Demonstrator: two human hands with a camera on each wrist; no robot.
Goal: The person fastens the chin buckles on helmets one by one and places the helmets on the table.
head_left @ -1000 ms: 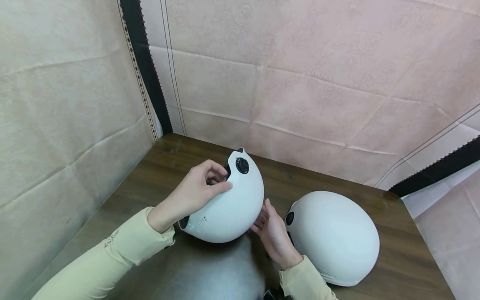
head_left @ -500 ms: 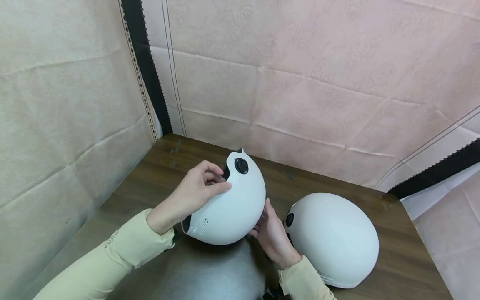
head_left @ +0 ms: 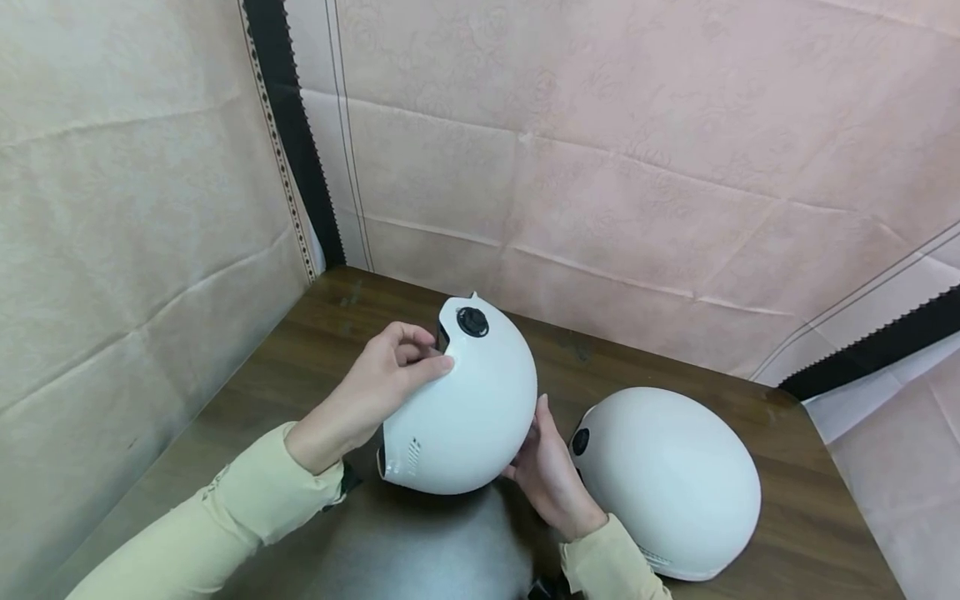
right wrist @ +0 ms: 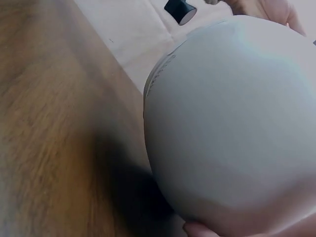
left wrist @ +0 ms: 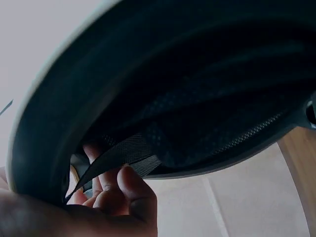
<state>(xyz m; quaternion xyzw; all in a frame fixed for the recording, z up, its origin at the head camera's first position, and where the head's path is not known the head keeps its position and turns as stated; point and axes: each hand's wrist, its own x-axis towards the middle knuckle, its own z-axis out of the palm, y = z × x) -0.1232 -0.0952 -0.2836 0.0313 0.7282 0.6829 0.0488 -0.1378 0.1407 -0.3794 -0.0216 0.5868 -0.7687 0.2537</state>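
Observation:
A white helmet [head_left: 468, 412] is held tilted up on its edge above the wooden table [head_left: 300, 350], its black side knob [head_left: 472, 322] at the top. My left hand [head_left: 420, 358] grips its rim, thumb on the shell and fingers curled inside. In the left wrist view those fingers [left wrist: 131, 190] lie against a mesh strap in the dark lining [left wrist: 207, 84]. My right hand [head_left: 536, 437] rests with straight fingers against the shell's right side. In the right wrist view the white shell [right wrist: 237, 123] fills the frame, with a fingertip [right wrist: 202, 230] under it.
A second white helmet [head_left: 671, 479] lies dome-up on the table just right of my right hand. Pink cloth walls [head_left: 600, 167] close the back and left, with a black zip strip [head_left: 288, 125] in the corner. The table's right edge [head_left: 843, 471] is close.
The held helmet has turned more upright and shifted slightly right; its black knob has risen and its side vents now face me. Both hands keep their places on it.

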